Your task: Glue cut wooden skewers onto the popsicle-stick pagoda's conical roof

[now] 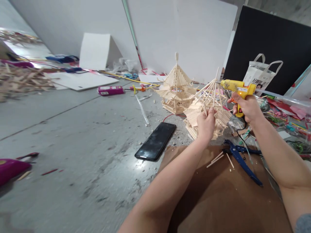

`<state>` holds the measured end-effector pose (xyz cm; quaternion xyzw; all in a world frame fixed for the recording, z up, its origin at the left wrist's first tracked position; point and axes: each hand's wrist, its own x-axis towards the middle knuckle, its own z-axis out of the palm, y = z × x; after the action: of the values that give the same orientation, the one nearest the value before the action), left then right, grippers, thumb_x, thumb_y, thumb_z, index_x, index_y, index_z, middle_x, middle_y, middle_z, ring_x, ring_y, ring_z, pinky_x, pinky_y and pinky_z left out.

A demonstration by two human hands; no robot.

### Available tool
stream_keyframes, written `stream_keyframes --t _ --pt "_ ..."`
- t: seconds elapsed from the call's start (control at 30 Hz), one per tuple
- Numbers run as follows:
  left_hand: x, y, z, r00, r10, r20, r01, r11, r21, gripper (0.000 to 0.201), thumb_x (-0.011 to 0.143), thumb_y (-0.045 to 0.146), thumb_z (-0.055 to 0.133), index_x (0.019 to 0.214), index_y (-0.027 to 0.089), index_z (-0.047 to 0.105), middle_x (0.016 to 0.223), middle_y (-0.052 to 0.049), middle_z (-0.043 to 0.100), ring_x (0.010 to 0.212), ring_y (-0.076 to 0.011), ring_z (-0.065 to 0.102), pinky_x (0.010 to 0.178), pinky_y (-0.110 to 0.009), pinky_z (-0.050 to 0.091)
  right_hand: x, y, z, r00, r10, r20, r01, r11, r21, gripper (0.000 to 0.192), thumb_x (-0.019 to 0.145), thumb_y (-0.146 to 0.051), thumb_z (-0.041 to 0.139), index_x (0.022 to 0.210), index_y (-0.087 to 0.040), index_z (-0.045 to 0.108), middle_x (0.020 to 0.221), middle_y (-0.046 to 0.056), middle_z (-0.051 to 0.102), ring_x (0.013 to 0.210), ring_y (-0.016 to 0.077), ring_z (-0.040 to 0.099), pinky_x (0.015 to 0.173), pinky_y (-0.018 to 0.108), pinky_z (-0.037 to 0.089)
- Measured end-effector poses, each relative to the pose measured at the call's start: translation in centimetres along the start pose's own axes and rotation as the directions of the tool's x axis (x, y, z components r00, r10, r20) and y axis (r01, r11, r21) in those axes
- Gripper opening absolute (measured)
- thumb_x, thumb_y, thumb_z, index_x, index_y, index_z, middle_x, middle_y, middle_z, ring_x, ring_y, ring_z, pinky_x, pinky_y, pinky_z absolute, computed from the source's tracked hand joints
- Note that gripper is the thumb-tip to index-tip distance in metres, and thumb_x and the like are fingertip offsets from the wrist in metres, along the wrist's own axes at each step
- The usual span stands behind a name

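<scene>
Left hand closed, fingers pinched on thin sticks of an unfinished stick-built pagoda roof, held up above the brown cardboard sheet. Right hand wrapped tight round the grip of a yellow hot glue gun, nozzle at the roof's peak. Just behind, a finished stick pagoda. On the cardboard, blue-handled cutters and loose sticks. Left of the cardboard, a black phone on the grey floor.
</scene>
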<state>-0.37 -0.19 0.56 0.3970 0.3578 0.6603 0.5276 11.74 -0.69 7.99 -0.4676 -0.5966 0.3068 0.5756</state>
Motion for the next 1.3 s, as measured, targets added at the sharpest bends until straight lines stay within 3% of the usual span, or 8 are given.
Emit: stream_keyframes --t 0.33,0.97,1.1,1.2,1.3 --pt "-0.1 0.1 0.0 1.000 -0.013 0.006 0.013 1.000 -0.005 0.029 0.074 0.041 0.053 0.061 0.014 0.052 0.037 0.008 0.030 0.034 -0.0033 0.023 0.037 -0.019 0.016 0.3 0.6 -0.4 0.999 0.031 0.009 -0.031 0.999 0.020 0.052 0.059 -0.060 0.064 0.085 -0.015 0.062 0.068 0.002 0.063 0.032 0.0038 0.044 0.032 0.019 0.036" --pt "-0.1 0.1 0.0 1.000 -0.016 0.007 0.016 0.999 -0.035 0.026 0.075 0.038 0.049 0.063 0.015 0.051 0.035 0.009 0.031 0.031 -0.0036 0.025 0.036 -0.018 0.017 -0.2 0.3 -0.7 0.999 0.041 -0.011 -0.041 0.999 0.033 0.044 0.061 -0.057 0.065 0.077 -0.017 0.058 0.067 0.000 0.063 0.033 0.0043 0.046 0.031 0.019 0.038" --pt "-0.7 0.5 0.3 0.999 -0.045 -0.010 0.043 0.992 -0.117 0.017 0.071 0.033 0.053 0.069 0.017 0.047 0.039 0.010 0.030 0.032 -0.0033 0.027 0.037 -0.017 0.018 -1.4 0.4 -2.7 0.981 0.120 -0.154 -0.108 0.991 0.083 0.042 0.056 -0.052 0.071 0.074 -0.017 0.056 0.058 -0.003 0.057 0.039 0.0072 0.052 0.035 0.020 0.044" --pt "-1.7 1.2 0.7 0.981 -0.183 -0.058 0.166 0.961 -0.220 0.014 0.070 0.028 0.053 0.076 0.019 0.044 0.041 0.011 0.029 0.032 -0.0034 0.027 0.037 -0.017 0.017 -2.3 1.4 -6.0 0.941 0.229 -0.248 -0.199 0.970 0.140 0.039 0.055 -0.048 0.074 0.070 -0.018 0.054 0.051 -0.006 0.050 0.037 0.0069 0.049 0.034 0.020 0.045" --pt "-2.7 1.6 1.0 0.956 -0.285 -0.073 0.256 0.928 -0.271 0.018 0.067 0.025 0.054 0.072 0.020 0.037 0.044 0.011 0.027 0.032 -0.0025 0.023 0.036 -0.016 0.014 -3.2 3.5 -10.0 0.903 0.336 -0.268 -0.301 0.940 0.162 0.036 0.056 -0.044 0.075 0.070 -0.017 0.054 0.056 -0.004 0.055 0.036 0.0067 0.048 0.034 0.022 0.046"
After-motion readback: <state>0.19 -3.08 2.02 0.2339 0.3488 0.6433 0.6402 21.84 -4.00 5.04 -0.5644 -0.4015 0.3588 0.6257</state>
